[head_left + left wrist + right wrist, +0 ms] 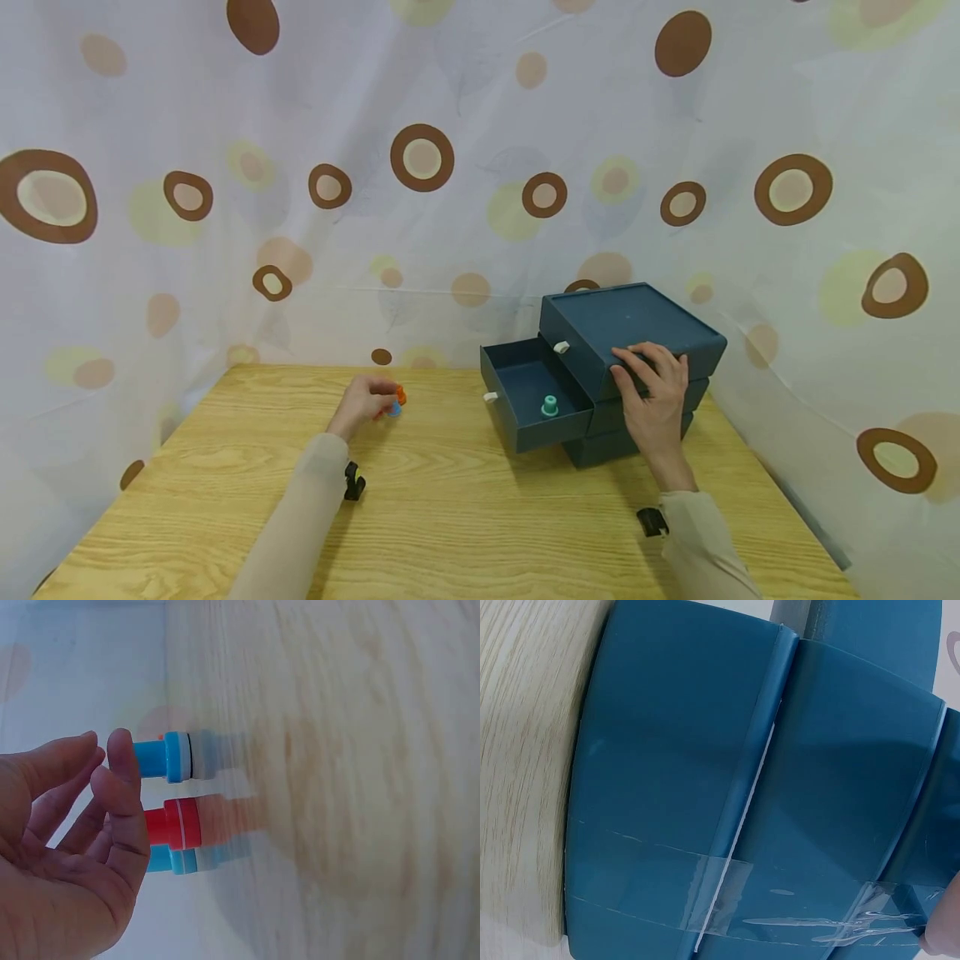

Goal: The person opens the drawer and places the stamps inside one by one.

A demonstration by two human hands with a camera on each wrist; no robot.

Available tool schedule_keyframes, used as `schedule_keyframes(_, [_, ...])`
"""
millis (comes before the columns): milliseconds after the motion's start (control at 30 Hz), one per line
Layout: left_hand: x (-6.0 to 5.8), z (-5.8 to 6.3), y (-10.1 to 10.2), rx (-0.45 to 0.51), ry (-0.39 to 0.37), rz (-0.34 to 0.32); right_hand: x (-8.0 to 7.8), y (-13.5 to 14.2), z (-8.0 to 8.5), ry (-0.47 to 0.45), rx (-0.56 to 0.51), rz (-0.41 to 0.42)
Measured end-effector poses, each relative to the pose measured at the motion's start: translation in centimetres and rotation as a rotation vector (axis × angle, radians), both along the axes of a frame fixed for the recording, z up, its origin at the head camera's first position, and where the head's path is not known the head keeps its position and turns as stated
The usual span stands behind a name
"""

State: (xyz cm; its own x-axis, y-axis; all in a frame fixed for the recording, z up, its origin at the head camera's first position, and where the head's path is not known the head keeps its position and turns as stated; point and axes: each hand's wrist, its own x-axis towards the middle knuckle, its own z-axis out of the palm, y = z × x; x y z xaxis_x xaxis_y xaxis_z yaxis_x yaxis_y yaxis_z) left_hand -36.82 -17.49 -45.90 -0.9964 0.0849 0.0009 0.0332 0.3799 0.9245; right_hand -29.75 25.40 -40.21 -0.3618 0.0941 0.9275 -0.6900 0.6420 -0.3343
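Note:
My left hand [367, 402] reaches over a small group of peg-shaped plastic pieces at the table's back. In the left wrist view its thumb and fingers are apart, with fingertips right beside a blue piece [174, 757]. Just below that stand a red piece [182, 825] and a second blue piece [184, 861], partly hidden by the fingers. An orange piece [401, 394] shows beyond the hand in the head view. My right hand [654, 392] rests on the top edge of a dark blue drawer unit [637, 321], fingers spread. One drawer [555, 433] is pulled out and holds a teal piece [550, 407].
The drawer unit stands at the right on a wooden table [450, 508], its open drawer jutting toward the left. A white tab [491, 397] sticks out from that drawer's front. Clear tape [802, 907] runs across the unit's side. A spotted curtain [472, 233] hangs behind the table.

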Motion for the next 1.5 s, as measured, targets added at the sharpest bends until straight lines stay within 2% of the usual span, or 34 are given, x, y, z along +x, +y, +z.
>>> schedule_keyframes(400, [0.14, -0.06, 0.10, -0.014, 0.001, -0.088, 0.03, -0.08, 0.01, -0.005, -0.001, -0.009])
schedule_keyframes(500, [0.06, -0.19, 0.13, -0.050, 0.017, -0.086, 0.01, -0.08, 0.00, -0.006, -0.001, -0.007])
schedule_keyframes(733, [-0.17, -0.40, 0.20, -0.035, -0.006, -0.038, 0.03, -0.07, -0.06, -0.008, -0.003, -0.005])
schedule_keyframes(933, [-0.33, -0.54, 0.07, -0.001, -0.021, -0.060, 0.05, -0.07, 0.00, -0.008, -0.002, -0.006])
schedule_keyframes(1200, [-0.08, -0.73, -0.19, -0.060, 0.001, -0.108, 0.11, -0.06, -0.07, -0.007, -0.004, -0.002])
schedule_keyframes(1500, [-0.19, -0.54, -0.09, -0.062, -0.020, -0.092, 0.14, -0.14, 0.13, 0.000, -0.002, -0.005])
